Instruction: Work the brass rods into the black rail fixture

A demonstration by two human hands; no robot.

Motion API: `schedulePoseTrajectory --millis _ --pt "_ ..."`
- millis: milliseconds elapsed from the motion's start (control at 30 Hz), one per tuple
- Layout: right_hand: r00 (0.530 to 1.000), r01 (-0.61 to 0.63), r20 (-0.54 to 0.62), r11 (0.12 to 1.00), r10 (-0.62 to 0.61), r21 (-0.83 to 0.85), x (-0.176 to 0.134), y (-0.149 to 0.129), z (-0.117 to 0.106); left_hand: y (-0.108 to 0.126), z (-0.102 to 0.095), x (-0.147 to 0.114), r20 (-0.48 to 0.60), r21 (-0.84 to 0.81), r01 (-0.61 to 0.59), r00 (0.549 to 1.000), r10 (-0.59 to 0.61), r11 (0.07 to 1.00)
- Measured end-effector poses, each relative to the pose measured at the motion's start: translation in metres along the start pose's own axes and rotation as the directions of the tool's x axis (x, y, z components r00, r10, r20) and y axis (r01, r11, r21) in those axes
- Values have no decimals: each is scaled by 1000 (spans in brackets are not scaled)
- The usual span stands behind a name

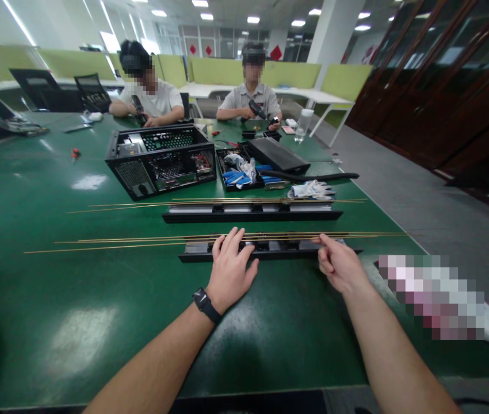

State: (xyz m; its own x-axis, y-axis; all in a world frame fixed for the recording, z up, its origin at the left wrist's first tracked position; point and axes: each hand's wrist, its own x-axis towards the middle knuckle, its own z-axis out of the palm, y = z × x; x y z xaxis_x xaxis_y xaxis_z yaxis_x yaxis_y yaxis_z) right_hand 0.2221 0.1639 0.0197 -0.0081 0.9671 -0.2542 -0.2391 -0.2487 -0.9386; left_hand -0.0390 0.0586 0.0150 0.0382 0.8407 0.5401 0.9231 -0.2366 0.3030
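My left hand [231, 267] lies palm down with its fingers spread, the fingertips over several thin brass-coloured rods [141, 240] and a long black rail with a silvery inner face [197, 247]. A dark watch is strapped on that wrist. At the rail's right part, my right hand [337, 261] has its fingers closed and its index fingertip at the rods; the exact grip is partly hidden. Behind this rail lies a second black rail [253, 216], parallel to it, with more brass-coloured rods [115, 206] along its top.
Beyond the rails stand an open black computer case [158, 164], a black tray of blue-white gloves [240, 175], another pair of gloves [311, 190] and a clear bottle [304, 125]. Two people sit across, holding tools. A blurred-out object [434, 299] lies at right.
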Motion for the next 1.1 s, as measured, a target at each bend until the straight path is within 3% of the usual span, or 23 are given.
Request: schedulePoseTrajectory --millis 300,1100 --pt "998 -10 64 1000 11 -14 -4 0 3 1 1 0 0 4 -1 1000 1 1000" --pt "998 -57 26 998 57 14 -2 -3 3 0 0 0 5 7 0 1000 0 1000"
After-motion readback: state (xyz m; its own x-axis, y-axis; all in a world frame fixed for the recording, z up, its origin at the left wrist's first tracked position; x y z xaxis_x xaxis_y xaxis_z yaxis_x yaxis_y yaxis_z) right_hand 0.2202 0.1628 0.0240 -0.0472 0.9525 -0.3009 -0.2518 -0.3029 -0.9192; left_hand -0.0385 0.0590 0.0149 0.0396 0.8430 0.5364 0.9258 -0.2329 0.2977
